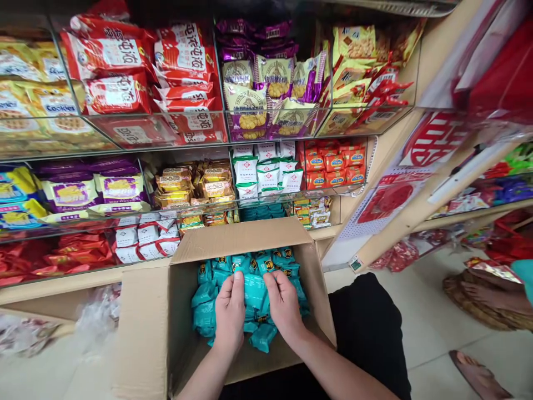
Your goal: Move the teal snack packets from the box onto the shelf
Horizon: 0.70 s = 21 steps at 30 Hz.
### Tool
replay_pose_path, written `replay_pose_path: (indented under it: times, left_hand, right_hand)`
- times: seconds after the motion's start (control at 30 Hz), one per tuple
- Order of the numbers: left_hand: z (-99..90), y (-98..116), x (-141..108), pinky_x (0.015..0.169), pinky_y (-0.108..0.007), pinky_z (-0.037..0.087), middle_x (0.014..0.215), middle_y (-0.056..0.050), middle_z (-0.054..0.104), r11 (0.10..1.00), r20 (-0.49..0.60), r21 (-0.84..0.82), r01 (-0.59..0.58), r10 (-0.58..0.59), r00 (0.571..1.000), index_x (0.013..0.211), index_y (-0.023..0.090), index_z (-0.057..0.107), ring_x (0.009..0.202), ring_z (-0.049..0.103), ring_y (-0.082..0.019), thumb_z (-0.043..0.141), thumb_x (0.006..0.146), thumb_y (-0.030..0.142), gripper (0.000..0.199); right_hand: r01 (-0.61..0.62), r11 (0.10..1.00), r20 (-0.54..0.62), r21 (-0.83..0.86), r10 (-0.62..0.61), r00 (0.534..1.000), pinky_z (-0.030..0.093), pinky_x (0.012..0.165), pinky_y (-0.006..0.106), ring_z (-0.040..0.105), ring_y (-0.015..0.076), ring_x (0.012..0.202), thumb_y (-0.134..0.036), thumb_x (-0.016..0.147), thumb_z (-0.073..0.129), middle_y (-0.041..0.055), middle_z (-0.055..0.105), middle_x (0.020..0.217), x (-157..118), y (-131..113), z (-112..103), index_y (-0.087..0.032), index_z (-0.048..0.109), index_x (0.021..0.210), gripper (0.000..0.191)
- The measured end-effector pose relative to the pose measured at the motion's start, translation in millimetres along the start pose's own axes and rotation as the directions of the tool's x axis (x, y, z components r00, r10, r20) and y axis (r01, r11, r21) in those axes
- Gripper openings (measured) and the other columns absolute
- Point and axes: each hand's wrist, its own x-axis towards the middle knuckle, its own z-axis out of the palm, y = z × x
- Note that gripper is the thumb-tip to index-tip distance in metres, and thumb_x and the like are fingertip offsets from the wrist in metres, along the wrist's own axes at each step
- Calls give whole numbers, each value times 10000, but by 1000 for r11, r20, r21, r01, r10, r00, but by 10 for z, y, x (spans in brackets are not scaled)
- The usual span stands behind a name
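My left hand (230,311) and my right hand (285,304) are over an open cardboard box (245,238), thumbs on top and fingers curled. Between them they grip a teal snack packet (255,290) by its two sides, its pale printed face turned up. Below and around it in the box are many more teal packets (205,311), some showing a round black-and-yellow mark. One loose packet (263,336) lies nearest me. The fingertips under the held packet are hidden.
Glass-fronted shelves of packaged snacks rise behind the box, with red packets (119,91), purple biscuit packets (247,108) and green-and-white packets (266,173). Teal packets (262,212) sit in a low compartment just behind the box flap. A person's sandalled foot (478,375) is at right.
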Motion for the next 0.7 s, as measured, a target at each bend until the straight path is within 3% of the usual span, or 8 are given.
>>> replay_pose_path:
  times: [0.1, 0.23, 0.3, 0.37, 0.47, 0.57, 0.63, 0.7]
  left_hand:
    - [37, 136, -20, 446, -146, 360, 579, 68, 425, 987, 59, -110, 115, -109, 992, 737, 186, 530, 483, 382, -43, 612, 657, 488, 322]
    - [81, 412, -64, 643, -270, 483, 895, -23, 588, 888, 247, -279, 365, -300, 921, 957, 203, 566, 715, 563, -128, 557, 713, 483, 371]
    - [81, 521, -70, 675, -268, 483, 1017, -42, 588, 875, 297, -333, 352, -257, 920, 986, 203, 572, 803, 581, -151, 580, 725, 388, 320]
    - [71, 585, -64, 713, -259, 478, 1123, -39, 560, 888, 324, -363, 284, -165, 931, 1021, 219, 566, 904, 573, -169, 596, 725, 292, 307]
    - [66, 613, -61, 774, -293, 473, 1196, -52, 525, 909, 360, -351, 224, -90, 929, 1061, 220, 553, 1030, 528, -214, 568, 749, 288, 320]
    - [86, 597, -90, 793, -309, 473, 1262, -45, 480, 950, 356, -267, 163, -60, 933, 1090, 245, 536, 1123, 462, -243, 546, 761, 343, 343]
    - [101, 571, -121, 811, -307, 466, 1302, -35, 446, 974, 331, -189, 124, -56, 942, 1126, 272, 510, 1166, 422, -249, 540, 757, 385, 387]
    - [112, 535, -153, 833, -317, 456, 1319, -32, 430, 988, 308, -110, 112, -74, 949, 1176, 296, 466, 1187, 402, -251, 531, 753, 426, 447]
  right_hand:
    - [261, 964, -56, -50, -264, 963, 381, 565, 218, 458, 102, 601, -270, 869, 415, -3, 494, 633, 36, -53, -107, -159, 504, 683, 234]
    - [673, 734, 96, -90, -667, 739, 433, 694, 272, 501, 136, 769, -155, 813, 517, 35, 556, 796, 25, -141, -315, -184, 595, 903, 122]
    - [711, 698, 177, -81, -692, 700, 420, 787, 331, 492, 164, 866, -160, 774, 567, 43, 554, 886, -20, -187, -375, -218, 605, 937, 177]
    - [595, 803, 132, -33, -586, 799, 385, 865, 384, 457, 200, 991, -212, 768, 572, 58, 512, 1038, -67, -229, -376, -238, 589, 967, 202]
    - [89, 958, 39, 272, -104, 994, 439, 782, 346, 483, 193, 975, -370, 797, 524, 77, 467, 1101, -83, -277, -290, -252, 458, 1117, 347]
    - [-418, 754, 285, 507, 311, 907, 444, 561, 243, 526, 139, 746, -512, 774, 505, 32, 518, 917, -28, -309, -192, -243, 434, 1053, 394]
    - [-480, 678, 329, 556, 350, 877, 399, 508, 198, 504, 112, 682, -506, 746, 550, 0, 518, 816, 17, -314, -162, -213, 473, 897, 339]
    - [-406, 681, 272, 609, 301, 914, 374, 523, 178, 492, 94, 686, -444, 725, 610, -15, 519, 776, 52, -304, -175, -190, 483, 796, 292]
